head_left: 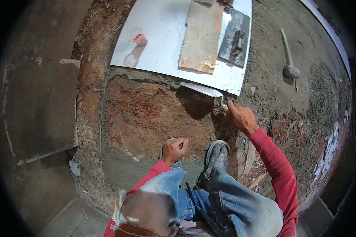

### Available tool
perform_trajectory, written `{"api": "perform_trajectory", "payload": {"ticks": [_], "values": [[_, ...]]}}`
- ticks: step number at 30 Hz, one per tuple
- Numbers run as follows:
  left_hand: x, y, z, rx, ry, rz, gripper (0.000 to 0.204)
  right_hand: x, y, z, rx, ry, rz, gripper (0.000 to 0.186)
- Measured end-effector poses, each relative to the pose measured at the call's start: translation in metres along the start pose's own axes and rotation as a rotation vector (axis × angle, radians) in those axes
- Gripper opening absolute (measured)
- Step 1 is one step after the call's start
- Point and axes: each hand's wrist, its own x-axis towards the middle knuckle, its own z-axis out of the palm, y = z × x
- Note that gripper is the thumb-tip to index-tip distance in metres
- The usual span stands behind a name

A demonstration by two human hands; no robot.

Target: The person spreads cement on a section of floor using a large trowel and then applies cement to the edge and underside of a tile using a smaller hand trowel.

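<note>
My right hand (243, 118) grips the handle of a trowel (201, 89). Its pale blade points left, along the near edge of a large white tile (156, 45), and casts a dark shadow on the reddish soil (142, 106). My left hand (175, 151) is closed in a fist above my shoe, near my knee. A small dark spot shows between its curled fingers, too small to make out as an object or just a gap.
On the tile lie a wooden board (199, 37), a dark float with a handle (235, 39) and a clear cup (138, 38) with something red inside. A mallet (290, 71) rests on grey mortar at right. A string (102, 118) runs along the left; floor tiles (41, 106) lie beyond it.
</note>
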Motion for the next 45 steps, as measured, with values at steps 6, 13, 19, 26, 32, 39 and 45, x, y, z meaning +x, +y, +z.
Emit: {"api": "perform_trajectory", "payload": {"ticks": [6,13,19,26,32,39,45], "values": [[-0.004,-0.011,0.001,0.018,-0.083,-0.016,0.016,0.019,-0.030,0.018,0.028,-0.029,-0.006,0.040],[-0.004,-0.007,-0.003,-0.002,-0.018,0.005,0.016,0.050,-0.060,0.030,0.027,-0.086,0.048,0.037],[-0.005,-0.006,-0.004,-0.040,-0.014,-0.029,0.025,0.058,-0.083,0.034,0.046,0.033,-0.038,0.031],[0.092,-0.038,-0.087,0.055,0.369,0.095,0.021,0.052,-0.122,-0.019,0.372,-0.073,0.130,0.034],[0.220,-0.113,-0.150,0.653,0.377,-0.162,0.078,0.030,-0.136,-0.023,0.545,-0.073,0.213,0.036],[0.203,-0.092,-0.075,0.684,0.289,-0.169,0.088,0.013,-0.136,-0.031,0.806,-0.131,0.372,0.034],[0.161,-0.051,-0.070,0.394,0.067,0.052,0.057,0.060,-0.132,-0.042,0.568,-0.163,0.280,0.035]]}}
